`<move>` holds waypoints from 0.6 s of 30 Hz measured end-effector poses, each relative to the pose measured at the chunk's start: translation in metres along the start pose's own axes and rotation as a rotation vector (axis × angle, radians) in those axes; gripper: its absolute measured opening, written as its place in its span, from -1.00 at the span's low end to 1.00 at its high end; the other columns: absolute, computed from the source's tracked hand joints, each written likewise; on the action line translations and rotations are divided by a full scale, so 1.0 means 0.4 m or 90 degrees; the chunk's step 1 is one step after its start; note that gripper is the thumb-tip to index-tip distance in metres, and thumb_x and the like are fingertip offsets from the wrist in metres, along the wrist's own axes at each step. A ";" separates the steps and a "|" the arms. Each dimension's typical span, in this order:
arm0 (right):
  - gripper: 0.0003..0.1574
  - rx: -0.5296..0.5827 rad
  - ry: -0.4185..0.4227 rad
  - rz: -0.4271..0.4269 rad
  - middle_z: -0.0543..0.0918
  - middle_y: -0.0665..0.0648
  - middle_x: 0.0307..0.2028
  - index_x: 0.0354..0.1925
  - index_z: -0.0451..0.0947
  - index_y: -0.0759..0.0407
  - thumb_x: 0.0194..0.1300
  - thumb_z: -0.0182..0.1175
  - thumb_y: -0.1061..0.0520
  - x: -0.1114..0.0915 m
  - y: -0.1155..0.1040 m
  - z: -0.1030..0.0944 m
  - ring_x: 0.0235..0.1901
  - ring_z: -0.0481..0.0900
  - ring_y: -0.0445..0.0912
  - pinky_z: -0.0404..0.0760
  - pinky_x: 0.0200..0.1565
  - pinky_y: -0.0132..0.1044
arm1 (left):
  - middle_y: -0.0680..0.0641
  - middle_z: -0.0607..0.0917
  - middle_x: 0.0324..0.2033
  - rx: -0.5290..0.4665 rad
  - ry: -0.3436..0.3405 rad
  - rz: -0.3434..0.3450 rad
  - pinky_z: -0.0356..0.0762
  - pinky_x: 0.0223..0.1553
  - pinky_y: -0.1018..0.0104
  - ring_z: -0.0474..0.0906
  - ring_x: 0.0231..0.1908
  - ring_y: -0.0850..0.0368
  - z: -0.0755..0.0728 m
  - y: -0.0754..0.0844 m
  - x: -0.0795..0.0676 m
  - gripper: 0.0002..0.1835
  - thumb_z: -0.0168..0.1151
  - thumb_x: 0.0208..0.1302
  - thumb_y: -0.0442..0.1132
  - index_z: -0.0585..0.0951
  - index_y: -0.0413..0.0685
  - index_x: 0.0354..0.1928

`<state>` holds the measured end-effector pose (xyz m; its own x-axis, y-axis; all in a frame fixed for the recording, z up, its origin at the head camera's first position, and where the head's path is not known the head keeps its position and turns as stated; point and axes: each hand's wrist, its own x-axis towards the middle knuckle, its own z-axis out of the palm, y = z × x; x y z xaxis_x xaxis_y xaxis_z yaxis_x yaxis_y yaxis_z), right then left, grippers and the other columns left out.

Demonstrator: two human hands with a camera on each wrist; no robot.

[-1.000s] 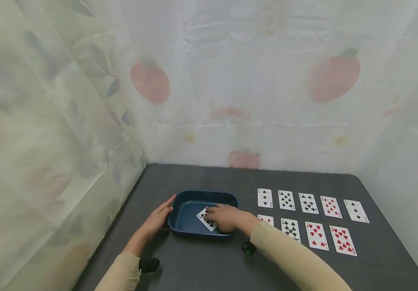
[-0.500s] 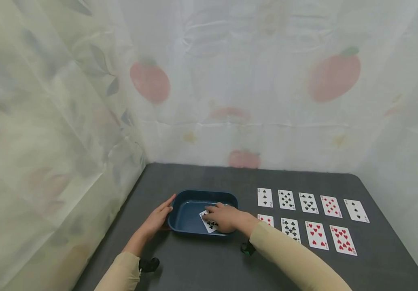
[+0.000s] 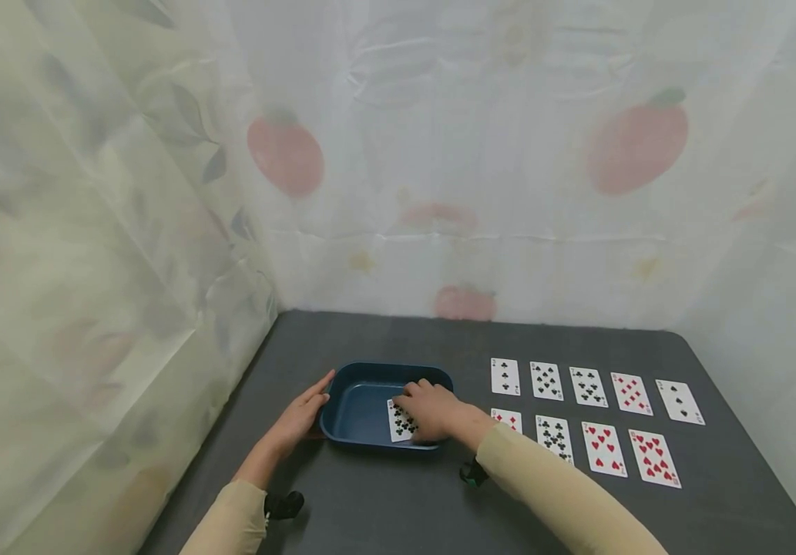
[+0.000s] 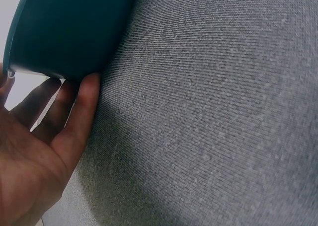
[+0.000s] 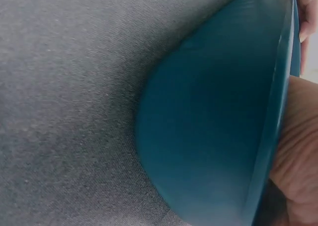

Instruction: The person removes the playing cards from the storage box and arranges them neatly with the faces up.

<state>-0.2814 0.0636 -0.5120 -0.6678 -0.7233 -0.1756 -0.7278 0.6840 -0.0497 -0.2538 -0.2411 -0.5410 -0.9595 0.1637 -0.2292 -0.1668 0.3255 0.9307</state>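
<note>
A dark blue tray with rounded corners stands left of the table's middle. My left hand lies along its left end; the left wrist view shows straight fingers touching the tray's outer wall. Inside the tray's right half lies a playing card with black club pips. My right hand reaches over the right rim with bent fingers over the card, hiding its right part. I cannot tell whether the fingers pinch it. The right wrist view shows mostly tray wall, with my right wrist behind its rim.
Two rows of face-up playing cards lie right of the tray, among them a three of clubs and a heart card. My right forearm partly covers the near row. Patterned white curtains surround the dark grey table.
The club card in the tray has turned from slanted to nearly straight and shifted slightly right. My right fingers have drawn back and bent more. My left hand and the tray have stayed put.
</note>
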 end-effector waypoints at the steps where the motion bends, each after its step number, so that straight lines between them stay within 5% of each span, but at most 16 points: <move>1: 0.00 0.004 0.005 0.007 0.44 0.07 0.31 0.50 0.34 -0.06 0.21 0.44 -0.29 0.003 0.002 0.001 0.21 0.41 0.00 0.51 0.14 -0.10 | -0.21 0.02 0.60 -0.001 -0.002 0.001 0.63 -0.05 -0.19 0.07 0.49 -0.34 0.000 0.001 -0.001 -0.42 -0.13 0.67 -0.09 0.13 0.31 0.63; 18: 0.05 0.039 -0.030 0.087 0.46 0.03 0.12 0.26 0.45 -0.03 -0.08 0.58 -0.42 0.039 0.006 -0.012 0.06 0.40 -0.05 0.50 0.07 -0.12 | -0.22 0.03 0.59 0.001 0.003 0.001 0.64 -0.06 -0.20 0.12 0.47 -0.36 0.001 0.008 -0.007 -0.42 -0.11 0.66 -0.09 0.15 0.32 0.62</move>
<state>-0.2945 0.0535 -0.5103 -0.7506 -0.6192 -0.2304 -0.6190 0.7810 -0.0824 -0.2518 -0.2402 -0.5375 -0.9607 0.1606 -0.2263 -0.1647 0.3261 0.9309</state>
